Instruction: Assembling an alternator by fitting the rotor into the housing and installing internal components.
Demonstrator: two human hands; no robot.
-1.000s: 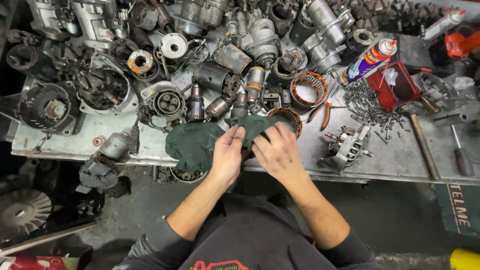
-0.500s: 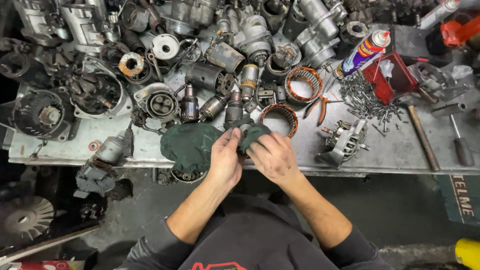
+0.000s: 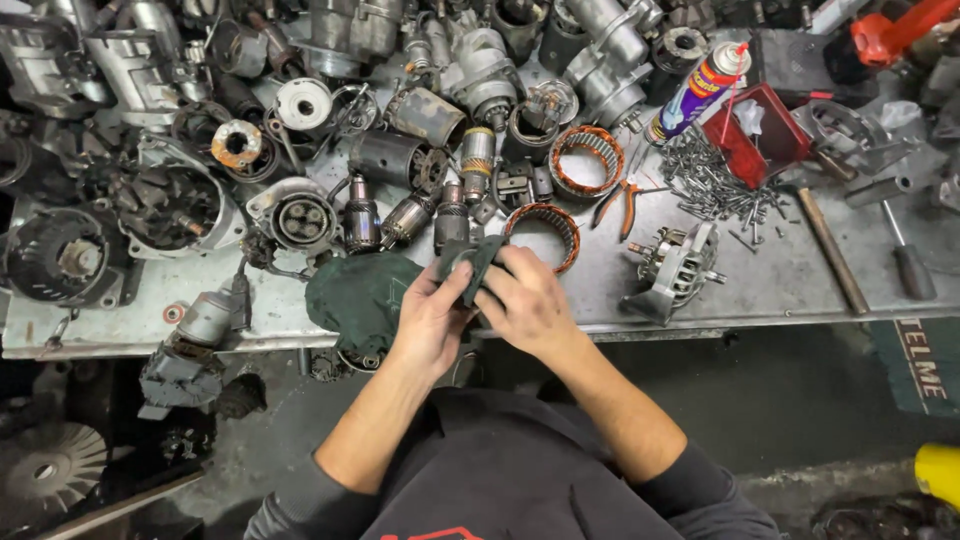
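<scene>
Both my hands work a dark green cloth [image 3: 362, 296] at the front edge of a metal workbench [image 3: 640, 300]. My left hand [image 3: 432, 318] grips a bunched fold of the cloth. My right hand [image 3: 527, 300] closes on the same fold from the right, wrapped around something I cannot see. The rest of the cloth spreads to the left over the bench edge. A copper-wound stator ring [image 3: 545, 232] lies just behind my right hand.
Starter and alternator parts crowd the bench: armatures [image 3: 405, 220], housings [image 3: 300, 215], another stator ring [image 3: 585, 160]. To the right lie pliers [image 3: 622, 200], a spray can [image 3: 695, 92], a red tray [image 3: 765, 135], a pile of screws [image 3: 715, 190], an alternator half [image 3: 680, 268], a screwdriver [image 3: 905, 258].
My hands have drawn the cloth up into a tighter bunch between them and shifted slightly toward the stator ring; the flat part of the cloth stays left.
</scene>
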